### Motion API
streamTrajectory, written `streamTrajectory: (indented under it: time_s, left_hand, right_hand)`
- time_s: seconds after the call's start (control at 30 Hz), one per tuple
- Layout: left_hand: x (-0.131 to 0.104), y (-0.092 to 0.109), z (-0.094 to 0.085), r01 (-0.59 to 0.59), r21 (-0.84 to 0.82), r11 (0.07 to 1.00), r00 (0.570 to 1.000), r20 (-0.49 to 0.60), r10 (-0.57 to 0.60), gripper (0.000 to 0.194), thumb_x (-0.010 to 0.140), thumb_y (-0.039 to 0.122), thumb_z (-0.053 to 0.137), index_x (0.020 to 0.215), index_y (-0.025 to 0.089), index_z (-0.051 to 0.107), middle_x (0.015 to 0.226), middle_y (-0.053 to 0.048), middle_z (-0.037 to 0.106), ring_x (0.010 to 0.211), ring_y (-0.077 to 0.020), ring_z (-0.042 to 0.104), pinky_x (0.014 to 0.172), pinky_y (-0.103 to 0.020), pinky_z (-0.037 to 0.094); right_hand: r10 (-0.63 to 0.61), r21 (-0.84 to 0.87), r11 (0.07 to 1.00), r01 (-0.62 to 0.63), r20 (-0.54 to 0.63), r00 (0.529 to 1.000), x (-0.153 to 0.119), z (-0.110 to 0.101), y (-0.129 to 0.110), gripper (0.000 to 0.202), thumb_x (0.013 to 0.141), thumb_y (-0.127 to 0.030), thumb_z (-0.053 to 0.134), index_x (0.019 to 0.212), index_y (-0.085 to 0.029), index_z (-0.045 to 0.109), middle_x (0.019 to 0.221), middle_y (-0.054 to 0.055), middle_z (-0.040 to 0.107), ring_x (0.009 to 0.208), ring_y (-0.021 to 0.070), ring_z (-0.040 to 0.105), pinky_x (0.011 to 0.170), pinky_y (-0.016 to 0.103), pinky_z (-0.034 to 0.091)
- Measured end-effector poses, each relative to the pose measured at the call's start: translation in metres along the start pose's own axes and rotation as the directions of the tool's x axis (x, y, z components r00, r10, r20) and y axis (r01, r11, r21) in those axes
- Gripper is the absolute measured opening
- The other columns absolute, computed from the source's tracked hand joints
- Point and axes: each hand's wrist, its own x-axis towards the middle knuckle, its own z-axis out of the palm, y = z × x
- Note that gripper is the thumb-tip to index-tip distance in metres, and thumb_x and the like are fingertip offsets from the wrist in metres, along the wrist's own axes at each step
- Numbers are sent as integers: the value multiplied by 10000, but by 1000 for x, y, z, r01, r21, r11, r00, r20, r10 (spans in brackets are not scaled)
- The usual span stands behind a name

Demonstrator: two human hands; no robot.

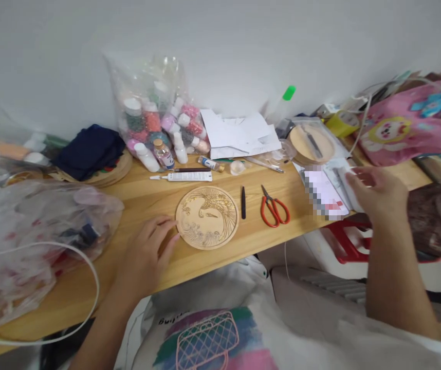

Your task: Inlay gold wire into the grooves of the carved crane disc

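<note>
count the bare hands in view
2: the left hand at the left edge of the carved disc, and the right hand to the right of the red-handled scissors. No other hands show.

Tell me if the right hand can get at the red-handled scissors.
Probably yes: the red-handled scissors lie uncovered on the table, with just a flat, partly blurred item between them and the right hand.
</note>
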Motion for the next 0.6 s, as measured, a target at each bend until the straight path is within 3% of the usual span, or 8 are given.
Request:
streamTrajectory:
  time_s: [0.03,0.07,0.13,0.23,0.3,0.4,0.47,0.6]
  left_hand:
    - [0,-2,3,7,1,1000,1000,-2,-7,290,994,407,436,1135,241,628,1168,-90,668,1123,-268,628,979,-456,536]
    - [1,-4,6,11,6,1000,1000,-5,-11,303,997,415,431,1157,241,621,1187,-89,665,1134,-270,625,984,-462,532]
    - [3,-7,13,25,25,999,1000,-15,-25,338,998,434,420,1201,235,603,1218,-94,657,1146,-277,621,988,-470,529]
    - [9,-11,20,60,78,995,996,-69,-54,403,988,468,416,1227,199,599,1205,-125,654,1118,-304,627,970,-494,532]
    - [13,-11,22,81,110,991,991,-117,-68,432,980,484,413,1198,172,618,1148,-150,657,1074,-335,634,939,-527,535]
    - [16,-9,20,116,118,986,992,-59,-109,437,987,449,364,1219,175,612,1169,-168,633,1119,-384,609,974,-599,497]
    - [18,-8,17,150,145,978,989,-27,-147,411,987,421,351,1247,225,602,1185,-142,624,1155,-387,594,999,-595,478]
    - [30,-8,11,170,225,959,985,-32,-167,396,987,403,337,1298,328,570,1233,-80,624,1177,-373,590,1031,-578,442]
  right_hand:
    - [-56,27,998,54,57,997,-15,2,-7,221,892,-353,659,1068,-247,741,989,162,755,830,155,672,788,369,468]
    - [-169,73,985,159,160,973,-31,6,-15,196,895,-322,653,1047,-232,737,933,141,759,774,164,666,763,355,483]
    - [-263,110,964,241,279,924,-61,20,-40,111,863,-312,689,923,-235,741,847,76,765,747,173,682,732,313,498]
    - [-357,-17,903,430,527,771,-93,45,-87,257,960,-345,531,986,-175,723,952,116,774,883,232,715,748,313,485]
    - [-340,-49,897,440,559,756,-104,60,-115,321,962,-385,522,981,-136,724,965,168,771,913,275,724,744,324,482]
    - [-336,-41,901,433,567,752,-107,78,-136,269,945,-285,519,1022,-118,716,988,192,767,900,298,730,725,336,479]
    - [-337,-12,913,409,546,767,-104,87,-136,234,921,-226,520,991,-115,714,959,197,765,863,300,728,706,340,468]
    - [-393,180,919,351,474,788,-99,99,-121,150,866,-267,578,802,-163,665,801,122,744,754,246,691,679,315,441]
